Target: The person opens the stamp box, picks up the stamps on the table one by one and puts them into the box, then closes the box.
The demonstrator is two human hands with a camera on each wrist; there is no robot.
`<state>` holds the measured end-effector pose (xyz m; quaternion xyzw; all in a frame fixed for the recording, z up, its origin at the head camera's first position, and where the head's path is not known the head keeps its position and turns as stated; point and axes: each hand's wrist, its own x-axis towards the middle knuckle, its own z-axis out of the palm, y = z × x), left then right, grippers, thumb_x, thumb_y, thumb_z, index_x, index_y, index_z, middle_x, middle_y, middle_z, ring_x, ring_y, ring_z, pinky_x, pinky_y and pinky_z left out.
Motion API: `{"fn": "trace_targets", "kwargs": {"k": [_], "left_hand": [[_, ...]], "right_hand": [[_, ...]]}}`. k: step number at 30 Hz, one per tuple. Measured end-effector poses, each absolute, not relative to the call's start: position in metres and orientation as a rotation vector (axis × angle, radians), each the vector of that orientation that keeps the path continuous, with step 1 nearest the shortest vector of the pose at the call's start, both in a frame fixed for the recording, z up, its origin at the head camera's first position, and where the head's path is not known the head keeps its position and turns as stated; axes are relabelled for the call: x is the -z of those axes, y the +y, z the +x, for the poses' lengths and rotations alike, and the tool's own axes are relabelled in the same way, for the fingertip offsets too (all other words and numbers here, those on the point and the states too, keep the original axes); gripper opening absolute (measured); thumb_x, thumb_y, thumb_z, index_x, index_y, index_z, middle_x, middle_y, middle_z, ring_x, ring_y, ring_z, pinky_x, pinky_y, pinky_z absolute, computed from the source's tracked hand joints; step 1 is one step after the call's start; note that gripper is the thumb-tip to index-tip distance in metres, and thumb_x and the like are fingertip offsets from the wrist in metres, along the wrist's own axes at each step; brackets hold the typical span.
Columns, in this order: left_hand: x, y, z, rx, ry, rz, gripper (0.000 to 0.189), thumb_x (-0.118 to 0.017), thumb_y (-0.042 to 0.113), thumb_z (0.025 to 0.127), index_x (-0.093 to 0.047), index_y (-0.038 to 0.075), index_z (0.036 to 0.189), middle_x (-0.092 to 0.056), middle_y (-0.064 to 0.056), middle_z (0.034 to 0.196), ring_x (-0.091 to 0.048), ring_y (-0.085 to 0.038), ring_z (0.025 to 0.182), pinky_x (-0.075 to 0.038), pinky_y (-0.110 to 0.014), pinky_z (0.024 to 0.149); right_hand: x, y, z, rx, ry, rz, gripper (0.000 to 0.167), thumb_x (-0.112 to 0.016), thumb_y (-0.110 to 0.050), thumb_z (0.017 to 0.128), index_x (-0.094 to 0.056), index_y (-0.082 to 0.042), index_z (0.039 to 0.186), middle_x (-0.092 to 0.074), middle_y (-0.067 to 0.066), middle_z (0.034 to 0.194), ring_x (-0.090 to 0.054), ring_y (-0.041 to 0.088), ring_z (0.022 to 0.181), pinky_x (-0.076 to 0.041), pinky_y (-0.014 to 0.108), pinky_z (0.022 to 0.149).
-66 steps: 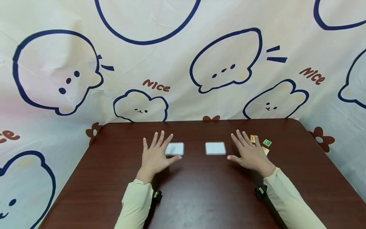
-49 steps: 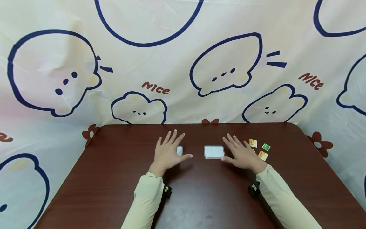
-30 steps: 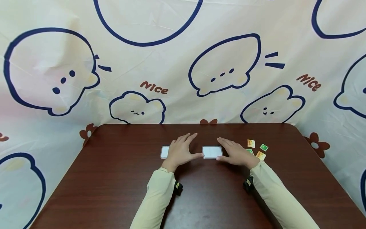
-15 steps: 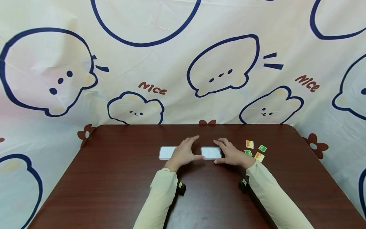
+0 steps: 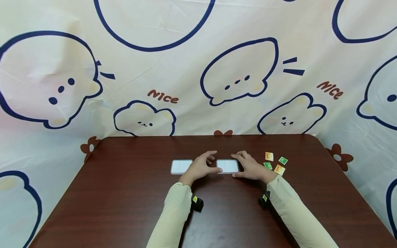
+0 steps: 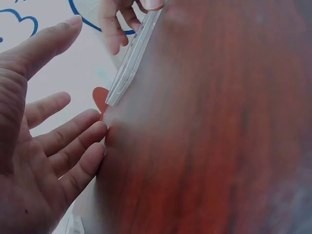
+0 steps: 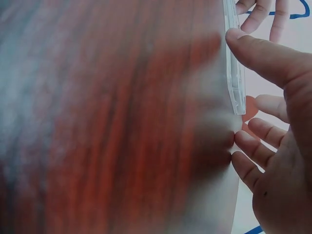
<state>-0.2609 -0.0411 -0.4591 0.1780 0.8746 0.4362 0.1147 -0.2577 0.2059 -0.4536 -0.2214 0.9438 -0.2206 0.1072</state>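
Two flat, clear-edged plastic cases with white faces lie on the table. Around the right end of the right-hand case (image 5: 227, 166) my right hand (image 5: 252, 168) spreads thumb and index finger, one at the near edge and one at the far edge. In the right wrist view the thumb (image 7: 268, 58) overlaps the case (image 7: 235, 73); whether it presses is unclear. My left hand (image 5: 200, 168) reaches toward the same case's left end, fingers relaxed and spread, holding nothing in the left wrist view. It partly covers the left-hand case (image 5: 181, 166).
Several small orange and green squares (image 5: 280, 169) lie right of my right hand. The dark wooden table (image 5: 124, 193) ends at a cartoon-printed cloth (image 5: 192, 69) behind it. Black straps with devices (image 5: 197, 204) sit at both wrists.
Both hands have come inward: the left moved right, past the left-hand case, and the right moved left to the other case's end. Spread fingers have relaxed. The cases stay put.
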Motion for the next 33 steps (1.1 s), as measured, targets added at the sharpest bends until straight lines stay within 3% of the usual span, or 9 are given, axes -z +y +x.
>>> {"fn": "trace_targets", "kwargs": {"k": [8, 19, 26, 33], "left_hand": [[0.465, -0.044, -0.263, -1.317, 2.501, 0.504, 0.075, -0.078, 0.038, 0.079, -0.045, 0.019, 0.144, -0.060, -0.003, 0.119, -0.057, -0.018, 0.106, -0.049, -0.035, 0.083], [0.469, -0.041, -0.266, -1.197, 2.538, 0.550, 0.070, -0.081, 0.038, 0.076, -0.053, 0.019, 0.137, -0.058, 0.003, 0.103, -0.052, -0.013, 0.088, -0.043, -0.032, 0.082], [0.466, -0.037, -0.269, -1.129, 2.553, 0.556, 0.068, -0.082, 0.034, 0.076, -0.055, 0.016, 0.135, -0.056, 0.004, 0.101, -0.049, -0.013, 0.085, -0.040, -0.030, 0.078], [0.464, -0.035, -0.271, -1.091, 2.568, 0.551, 0.063, -0.082, 0.030, 0.076, -0.058, 0.015, 0.133, -0.056, 0.004, 0.099, -0.050, -0.013, 0.088, -0.040, -0.030, 0.080]], "right_hand": [[0.456, 0.205, -0.258, 0.611, 2.766, -0.606, 0.072, -0.073, -0.036, 0.085, -0.042, -0.008, 0.144, -0.036, 0.019, 0.137, -0.038, 0.036, 0.121, -0.036, 0.057, 0.102], [0.462, 0.204, -0.263, 0.604, 2.754, -0.599, 0.068, -0.074, -0.037, 0.084, -0.047, -0.009, 0.139, -0.049, 0.014, 0.118, -0.049, 0.024, 0.101, -0.043, 0.046, 0.090], [0.459, 0.206, -0.267, 0.648, 2.736, -0.609, 0.064, -0.075, -0.034, 0.082, -0.049, -0.008, 0.134, -0.054, 0.009, 0.106, -0.048, 0.019, 0.093, -0.041, 0.036, 0.081], [0.456, 0.207, -0.267, 0.672, 2.738, -0.591, 0.063, -0.075, -0.031, 0.082, -0.050, -0.008, 0.135, -0.052, 0.006, 0.101, -0.047, 0.019, 0.089, -0.038, 0.033, 0.078]]}}
